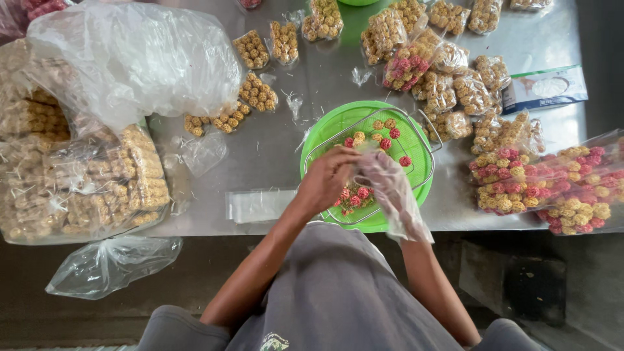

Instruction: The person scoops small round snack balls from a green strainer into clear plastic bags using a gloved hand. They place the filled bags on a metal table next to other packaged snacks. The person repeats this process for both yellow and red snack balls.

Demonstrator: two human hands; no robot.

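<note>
Reaching over the green bowl [325,133] at the centre of the frame, the left hand [328,179] curls its grip over red and yellow snack balls [383,133]. The right hand [380,170], mostly hidden, grips a clear plastic bag [396,198]. Filled packets [539,185] lie at the right on the steel bench [273,149].

"Where's the camera?"
"On the person's head, looking straight down, close above the metal table [273,149]."
"What does it take in?"
"The near table edge, their lap, floor below; far side cut off."
</note>
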